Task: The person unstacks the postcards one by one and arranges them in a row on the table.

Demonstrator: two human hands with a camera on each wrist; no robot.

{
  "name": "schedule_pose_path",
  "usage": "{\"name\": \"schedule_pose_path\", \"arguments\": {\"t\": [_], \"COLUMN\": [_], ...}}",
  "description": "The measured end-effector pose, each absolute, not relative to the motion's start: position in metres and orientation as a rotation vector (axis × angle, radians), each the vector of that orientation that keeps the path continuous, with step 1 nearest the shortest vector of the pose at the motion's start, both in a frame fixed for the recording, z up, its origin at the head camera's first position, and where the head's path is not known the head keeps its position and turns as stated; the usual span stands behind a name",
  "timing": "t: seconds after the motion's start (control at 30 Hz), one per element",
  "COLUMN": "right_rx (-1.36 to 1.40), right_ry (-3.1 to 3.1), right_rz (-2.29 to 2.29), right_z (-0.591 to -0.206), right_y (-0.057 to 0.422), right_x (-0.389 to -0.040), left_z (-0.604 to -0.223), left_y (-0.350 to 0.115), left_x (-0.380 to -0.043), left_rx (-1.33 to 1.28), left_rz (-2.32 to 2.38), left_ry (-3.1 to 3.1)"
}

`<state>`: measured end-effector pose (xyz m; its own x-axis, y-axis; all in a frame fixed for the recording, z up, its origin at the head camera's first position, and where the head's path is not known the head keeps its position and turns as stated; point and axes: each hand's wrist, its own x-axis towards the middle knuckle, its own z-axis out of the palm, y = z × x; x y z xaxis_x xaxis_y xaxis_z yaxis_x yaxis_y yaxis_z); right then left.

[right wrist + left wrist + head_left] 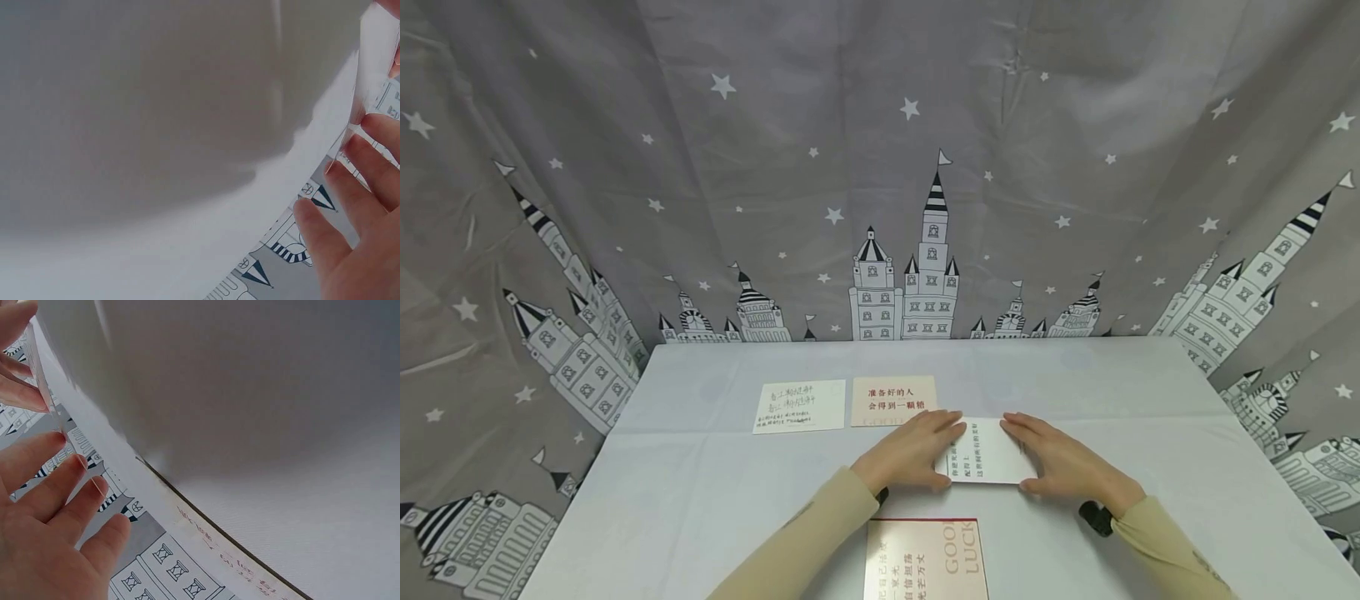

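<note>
A white card point(996, 450) with lines of dark printed characters is held between both hands above the table in the head view. My left hand point(910, 454) grips its left edge, with the thumb at the near corner and the fingers toward the far side. On the opposite edge, my right hand point(1063, 458) holds it the same way. The left wrist view shows fingertips point(97, 487) against the card's thin edge. Fingertips point(334, 169) touch the other edge in the right wrist view. Whether it is one card or a few together, I cannot tell.
Behind the left hand lie a handwritten white card point(800, 407) and a cream card with red characters point(893, 400), side by side. A red-edged "GOOD LUCK" card point(927, 558) lies nearer, cut off by the frame. A grey castle-print curtain point(880, 167) rises behind the white table point(1112, 383).
</note>
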<state>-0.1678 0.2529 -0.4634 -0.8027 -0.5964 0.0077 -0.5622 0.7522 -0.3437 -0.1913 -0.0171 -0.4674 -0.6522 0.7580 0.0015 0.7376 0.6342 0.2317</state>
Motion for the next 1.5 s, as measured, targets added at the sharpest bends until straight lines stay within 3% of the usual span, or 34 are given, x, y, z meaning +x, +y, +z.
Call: {"name": "schedule_pose_path", "arguments": {"t": [1.5], "right_rx": [-0.874], "right_ry": [2.828], "right_rz": [-0.347], "right_z": [-0.46], "right_y": [0.261], "right_x": [-0.246], "left_z": [-0.465], "left_y": [0.018], "left_x": [-0.26], "left_rx": [1.051], "left_rz": [0.226], "left_ry": [2.757]}}
